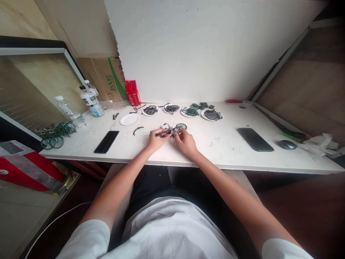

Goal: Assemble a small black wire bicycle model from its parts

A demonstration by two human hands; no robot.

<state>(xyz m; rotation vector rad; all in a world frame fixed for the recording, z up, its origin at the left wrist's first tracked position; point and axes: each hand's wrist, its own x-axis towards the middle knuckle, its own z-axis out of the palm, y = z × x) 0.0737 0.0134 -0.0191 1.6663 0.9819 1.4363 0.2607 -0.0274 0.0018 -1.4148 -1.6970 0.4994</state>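
Observation:
A small dark model bicycle is held between both hands above the middle of the white table. My left hand grips its left end, fingers closed round the dark parts. At its middle, below the spoked wheel on the right, my right hand pinches it with thumb and fingers. A curved black part lies on the table to the left of my left hand. Behind the hands stand plates with dark wheels and frames, black parts, green parts and more dark parts.
A bare white plate, a phone, green model bicycles and bottles are on the left. A red box stands at the back. To the right lie a dark slab, a mouse and crumpled tissue.

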